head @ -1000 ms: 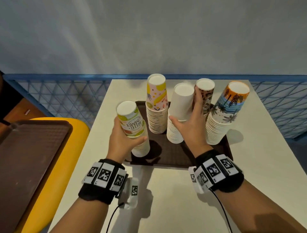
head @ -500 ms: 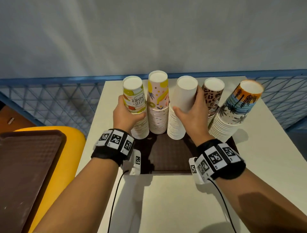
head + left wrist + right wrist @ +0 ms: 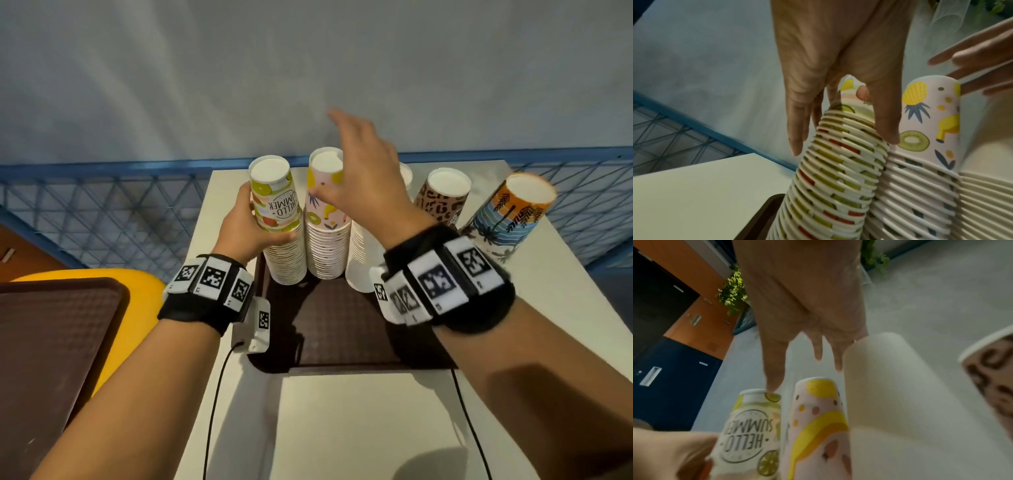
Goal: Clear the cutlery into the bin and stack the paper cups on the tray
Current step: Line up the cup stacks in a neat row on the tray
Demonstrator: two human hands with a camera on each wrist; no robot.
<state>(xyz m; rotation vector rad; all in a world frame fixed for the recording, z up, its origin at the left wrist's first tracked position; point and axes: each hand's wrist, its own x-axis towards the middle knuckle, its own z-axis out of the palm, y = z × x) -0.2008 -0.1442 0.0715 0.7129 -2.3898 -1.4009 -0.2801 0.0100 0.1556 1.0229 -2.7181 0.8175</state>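
Observation:
Several stacks of upturned paper cups stand in a row on the dark brown tray (image 3: 342, 329). My left hand (image 3: 245, 224) grips the "HELLO SUMMER" cup stack (image 3: 279, 219) (image 3: 838, 170) (image 3: 748, 434) at the left end. Beside it stands the pink fruit-print stack (image 3: 325, 233) (image 3: 927, 129) (image 3: 818, 426), then a plain white stack (image 3: 359, 260) (image 3: 890, 394) partly hidden behind my right hand. My right hand (image 3: 356, 164) (image 3: 807, 321) hovers above these stacks with fingers spread, holding nothing. A leopard-print stack (image 3: 442, 195) (image 3: 992, 369) and a leaning palm-print stack (image 3: 507, 219) follow on the right.
The tray lies on a white table (image 3: 359, 428) against a blue mesh railing (image 3: 102, 212). A second brown tray (image 3: 51, 342) rests on a yellow chair (image 3: 137, 284) to the left. Cables run from both wrist bands over the table.
My right hand has let go of the white stack and risen above the cups with fingers spread. My left hand has slid the "HELLO SUMMER" stack back beside the pink stack.

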